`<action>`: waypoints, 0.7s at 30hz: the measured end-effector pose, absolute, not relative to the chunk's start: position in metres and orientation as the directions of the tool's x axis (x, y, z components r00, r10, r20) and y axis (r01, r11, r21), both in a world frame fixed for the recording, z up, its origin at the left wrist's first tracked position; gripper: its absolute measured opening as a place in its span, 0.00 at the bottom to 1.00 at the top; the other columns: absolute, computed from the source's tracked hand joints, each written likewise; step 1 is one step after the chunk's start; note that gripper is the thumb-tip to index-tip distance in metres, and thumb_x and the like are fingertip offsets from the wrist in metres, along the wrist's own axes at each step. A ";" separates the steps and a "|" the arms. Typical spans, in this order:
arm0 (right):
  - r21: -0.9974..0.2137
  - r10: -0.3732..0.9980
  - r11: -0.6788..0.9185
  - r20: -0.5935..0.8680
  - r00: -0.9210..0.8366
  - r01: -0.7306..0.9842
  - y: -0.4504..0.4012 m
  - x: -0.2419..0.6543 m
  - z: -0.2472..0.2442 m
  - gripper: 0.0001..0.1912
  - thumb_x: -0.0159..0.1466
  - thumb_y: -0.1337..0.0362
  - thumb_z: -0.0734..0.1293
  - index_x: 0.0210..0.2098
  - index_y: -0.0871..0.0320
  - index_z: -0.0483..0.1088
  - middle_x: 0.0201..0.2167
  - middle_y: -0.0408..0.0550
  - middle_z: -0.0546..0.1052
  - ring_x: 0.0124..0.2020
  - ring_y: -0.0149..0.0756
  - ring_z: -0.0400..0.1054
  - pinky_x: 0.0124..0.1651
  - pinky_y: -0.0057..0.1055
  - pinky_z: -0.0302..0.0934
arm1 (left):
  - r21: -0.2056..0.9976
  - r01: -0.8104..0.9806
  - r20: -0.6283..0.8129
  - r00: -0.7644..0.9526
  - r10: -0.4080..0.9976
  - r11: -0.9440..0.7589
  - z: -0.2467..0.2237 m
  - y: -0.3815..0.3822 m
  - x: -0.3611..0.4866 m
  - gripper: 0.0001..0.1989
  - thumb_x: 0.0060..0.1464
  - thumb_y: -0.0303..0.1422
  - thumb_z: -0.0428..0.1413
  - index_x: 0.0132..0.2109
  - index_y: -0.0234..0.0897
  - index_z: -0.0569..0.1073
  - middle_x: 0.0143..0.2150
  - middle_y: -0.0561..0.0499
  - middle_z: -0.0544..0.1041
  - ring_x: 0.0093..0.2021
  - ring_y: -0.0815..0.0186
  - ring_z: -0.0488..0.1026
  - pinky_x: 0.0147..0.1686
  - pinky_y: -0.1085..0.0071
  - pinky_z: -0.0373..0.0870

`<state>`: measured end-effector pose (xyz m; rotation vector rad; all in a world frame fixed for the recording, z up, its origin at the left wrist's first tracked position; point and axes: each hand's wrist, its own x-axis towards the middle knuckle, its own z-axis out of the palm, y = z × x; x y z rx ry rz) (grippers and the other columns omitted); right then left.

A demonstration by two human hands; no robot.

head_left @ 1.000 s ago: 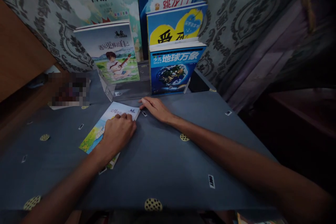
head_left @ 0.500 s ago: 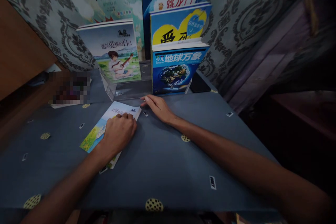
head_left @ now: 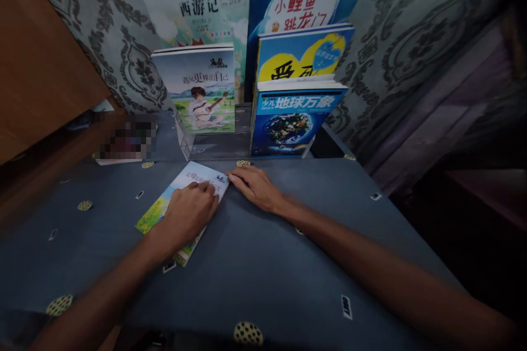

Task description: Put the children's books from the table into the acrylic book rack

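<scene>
The thin book [head_left: 157, 209] lay flat on the table [head_left: 255, 269], left of centre in the frame, its long axis running aslant from lower left to a titled end at upper right. The left hand [head_left: 192, 205] was the nearer one, resting right on the cover with its fingers curled together over the upper half, so the book reached out beneath it on both sides; its thumb was hard to make out, and I could not tell whether it gripped or only pressed. The right hand [head_left: 258, 188] came in from the lower right, its fingers loosely bent and close together at the book's upper right corner; in the dim light they seemed to touch that corner, though whether they pinched it could not be told. Just beyond the titled end stood the clear stand [head_left: 188, 144], bearing the guitar-cover book [head_left: 212, 100] and, to its right, the earth-cover book [head_left: 284, 126], which limited room upward. More room lay toward the bottom of the frame, where patterned cloth ran to the table's near edge, and at right, where the side edge slanted away.
</scene>
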<state>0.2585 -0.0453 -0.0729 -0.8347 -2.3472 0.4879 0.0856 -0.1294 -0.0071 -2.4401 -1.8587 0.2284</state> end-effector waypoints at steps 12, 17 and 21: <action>-0.476 0.646 0.751 0.382 -0.661 0.458 -0.047 0.244 -0.075 0.16 0.73 0.63 0.57 0.48 0.59 0.75 0.43 0.55 0.81 0.45 0.42 0.73 0.50 0.39 0.65 | -0.067 0.979 0.054 0.196 0.979 -0.192 -0.027 -0.165 0.017 0.21 0.66 0.38 0.47 0.64 0.44 0.68 0.63 0.45 0.72 0.60 0.55 0.73 0.52 0.58 0.76; -0.453 0.632 0.764 0.383 -0.673 0.460 -0.032 0.234 -0.078 0.15 0.72 0.64 0.58 0.50 0.58 0.74 0.45 0.53 0.80 0.47 0.42 0.73 0.52 0.40 0.66 | -0.094 0.980 0.031 0.178 0.983 -0.175 -0.027 -0.160 0.023 0.22 0.67 0.37 0.46 0.65 0.39 0.66 0.64 0.42 0.72 0.61 0.55 0.72 0.56 0.58 0.73; -0.464 0.625 0.765 0.362 -0.692 0.448 -0.022 0.230 -0.075 0.15 0.72 0.65 0.58 0.51 0.61 0.74 0.47 0.57 0.80 0.49 0.44 0.73 0.54 0.41 0.64 | -0.099 0.983 -0.007 0.152 0.988 -0.152 -0.024 -0.154 0.027 0.23 0.67 0.37 0.46 0.66 0.38 0.64 0.66 0.42 0.70 0.63 0.54 0.70 0.57 0.58 0.72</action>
